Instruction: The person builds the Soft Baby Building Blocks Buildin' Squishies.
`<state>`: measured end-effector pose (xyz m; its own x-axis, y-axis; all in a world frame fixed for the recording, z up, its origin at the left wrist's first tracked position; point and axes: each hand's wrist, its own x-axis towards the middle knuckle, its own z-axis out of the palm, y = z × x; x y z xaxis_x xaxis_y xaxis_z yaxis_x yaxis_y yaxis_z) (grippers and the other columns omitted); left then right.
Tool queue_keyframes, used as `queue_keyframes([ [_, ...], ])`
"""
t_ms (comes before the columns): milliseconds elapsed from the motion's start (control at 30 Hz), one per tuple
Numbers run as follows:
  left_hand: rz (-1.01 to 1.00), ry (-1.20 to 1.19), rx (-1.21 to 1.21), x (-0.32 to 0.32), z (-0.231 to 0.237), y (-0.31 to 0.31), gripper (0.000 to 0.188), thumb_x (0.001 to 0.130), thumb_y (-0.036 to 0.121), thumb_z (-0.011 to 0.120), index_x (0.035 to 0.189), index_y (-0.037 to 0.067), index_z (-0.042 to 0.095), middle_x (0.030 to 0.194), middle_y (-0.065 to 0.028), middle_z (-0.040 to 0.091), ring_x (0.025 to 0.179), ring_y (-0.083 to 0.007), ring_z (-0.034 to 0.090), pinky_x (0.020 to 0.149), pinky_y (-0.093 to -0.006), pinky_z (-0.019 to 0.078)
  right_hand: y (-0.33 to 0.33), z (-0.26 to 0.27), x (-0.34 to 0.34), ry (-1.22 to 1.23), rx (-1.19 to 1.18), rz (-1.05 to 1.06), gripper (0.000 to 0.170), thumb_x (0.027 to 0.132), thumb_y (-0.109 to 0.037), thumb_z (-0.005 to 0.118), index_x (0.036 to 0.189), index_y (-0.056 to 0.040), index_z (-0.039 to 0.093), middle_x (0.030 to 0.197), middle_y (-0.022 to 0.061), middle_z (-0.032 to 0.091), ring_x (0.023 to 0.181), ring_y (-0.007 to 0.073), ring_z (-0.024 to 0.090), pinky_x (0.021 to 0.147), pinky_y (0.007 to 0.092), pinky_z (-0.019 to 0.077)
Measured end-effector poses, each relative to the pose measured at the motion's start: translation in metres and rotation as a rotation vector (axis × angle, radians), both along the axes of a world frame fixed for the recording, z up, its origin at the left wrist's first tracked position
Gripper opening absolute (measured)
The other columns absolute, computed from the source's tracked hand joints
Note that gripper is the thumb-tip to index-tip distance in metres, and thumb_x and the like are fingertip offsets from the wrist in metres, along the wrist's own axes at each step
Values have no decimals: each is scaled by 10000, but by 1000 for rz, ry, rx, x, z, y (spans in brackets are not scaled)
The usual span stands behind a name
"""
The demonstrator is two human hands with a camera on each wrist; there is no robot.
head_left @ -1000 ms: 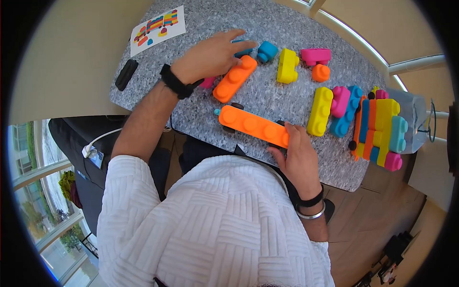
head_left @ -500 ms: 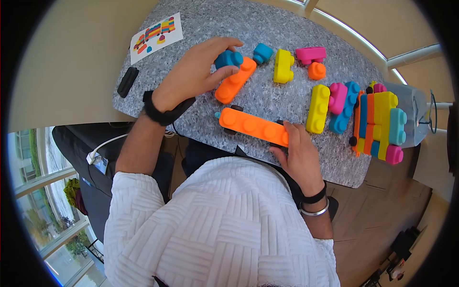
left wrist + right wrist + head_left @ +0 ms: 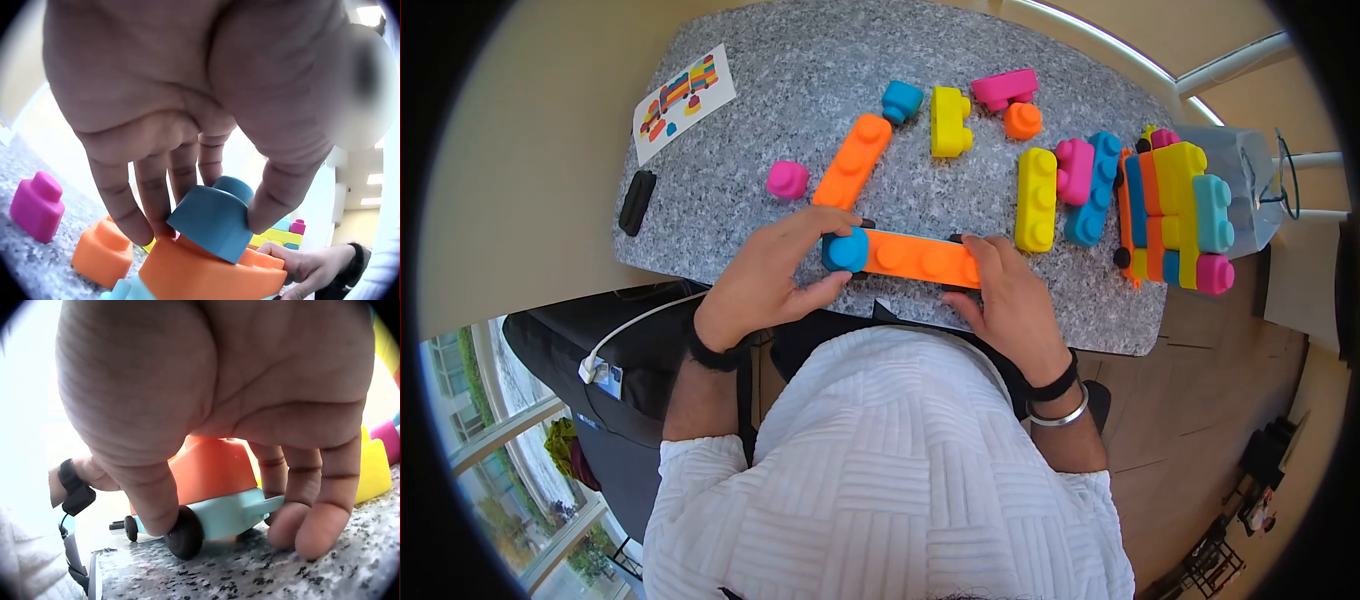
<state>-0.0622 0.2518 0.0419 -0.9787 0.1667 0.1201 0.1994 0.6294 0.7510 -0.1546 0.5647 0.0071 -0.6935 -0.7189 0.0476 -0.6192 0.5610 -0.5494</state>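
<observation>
My left hand (image 3: 765, 272) pinches a small blue block (image 3: 840, 250) between thumb and fingers over the left end of a long orange block (image 3: 925, 258). In the left wrist view the blue block sits tilted against the top of that orange block. The orange block rests on a light-blue base (image 3: 228, 515) with dark wheels (image 3: 186, 532), standing on the granite table. At the other end, my right hand (image 3: 1015, 312) holds the wheeled base, thumb at one wheel and fingers on the far side.
Beyond the hands lie a loose orange block (image 3: 853, 160), a pink block (image 3: 787, 180), a blue block (image 3: 902, 101) and several yellow and pink ones. A built stack (image 3: 1175, 215) stands right, beside a clear bin (image 3: 1240, 190). A picture sheet (image 3: 685, 103) and black case (image 3: 636, 203) lie left.
My left hand has picked up the blue block from behind the loose orange one and brought it toward me onto the left end of the wheeled piece. The right hand keeps its hold.
</observation>
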Motion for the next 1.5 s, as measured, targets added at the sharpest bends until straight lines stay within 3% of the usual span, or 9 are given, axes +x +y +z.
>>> queue_keyframes([
  [667,-77,-32,-31,-6,0,-9,521,807,51,809,1321,86,733,1343,-129,749,1200,-371,735,1022,-435,598,-5,9,-10,-12,37,11,626,892,-284,864,1400,-25,607,1215,178,658,1059,421,676,856,487,571],
  [767,-38,-13,-33,-4,-5,-1,523,804,55,805,1320,98,735,1344,-110,749,1192,-360,733,1012,-435,599,12,13,-31,124,4,65,611,899,-315,869,1374,-21,619,1207,185,659,1074,431,669,864,496,568],
  [833,-23,14,-42,-2,-9,2,530,800,57,807,1322,107,735,1344,-99,747,1189,-352,730,1007,-435,599,16,11,-40,318,68,-234,584,917,-329,870,1348,-18,628,1222,214,647,1101,437,664,878,497,568],
  [933,-12,23,-70,-3,-11,4,554,793,68,825,1335,131,728,1341,-82,743,1190,-335,721,1000,-438,597,11,5,-49,397,178,-399,538,956,-277,849,1352,-3,609,1228,241,628,1113,450,659,902,504,567],
  [1067,-4,2,-106,-3,-7,4,555,799,112,863,1334,152,721,1336,-64,743,1186,-335,716,990,-447,594,15,-16,-58,293,160,-364,497,987,-178,798,1389,13,579,1289,257,621,1149,465,656,942,527,561],
  [1133,-3,-25,-118,-3,-7,5,548,803,125,870,1330,153,721,1326,-60,747,1182,-337,717,987,-450,594,18,-20,-60,286,21,-339,493,1011,-102,748,1452,24,567,1388,257,620,1214,462,642,1059,483,543],
  [1267,7,-4,-77,-4,-9,7,552,794,126,885,1322,136,726,1291,-64,762,1163,-346,723,984,-451,586,9,35,-42,213,-139,-279,517,987,-8,690,1481,16,538,1381,268,610,1219,490,639,1018,523,545],
  [1333,1,17,-52,-6,-10,8,551,792,118,886,1319,130,730,1280,-69,768,1157,-344,726,985,-448,581,6,55,-35,103,-276,87,583,924,36,700,1491,-43,589,1354,243,615,1193,468,636,1019,510,542],
  [1500,8,-1,-6,-8,-9,9,536,789,81,876,1310,109,752,1267,-78,786,1149,-329,735,995,-432,565,-7,48,-11,-3,-54,196,691,804,39,732,1462,-164,683,1339,211,616,1174,431,618,1016,503,528],
])
